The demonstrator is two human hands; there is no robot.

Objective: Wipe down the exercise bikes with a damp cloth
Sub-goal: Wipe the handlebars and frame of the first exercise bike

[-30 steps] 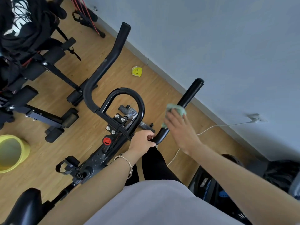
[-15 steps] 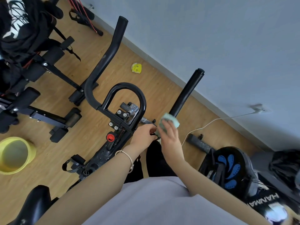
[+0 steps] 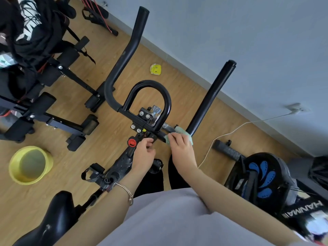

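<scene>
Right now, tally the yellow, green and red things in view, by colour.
Yellow: 2, the tub and the smiley-face item on the floor.
Green: 1, the cloth under the right hand.
Red: 1, the knob on the bike frame.
Total: 4

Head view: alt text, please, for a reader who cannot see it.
Seen from above, a person's right hand presses a green cloth onto a black exercise bike's handlebar; the left hand is beside the red knob. A yellow bucket stands on the wooden floor.

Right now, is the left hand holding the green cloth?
No, the green cloth is under the right hand on the handlebar; the left hand holds none.
</scene>
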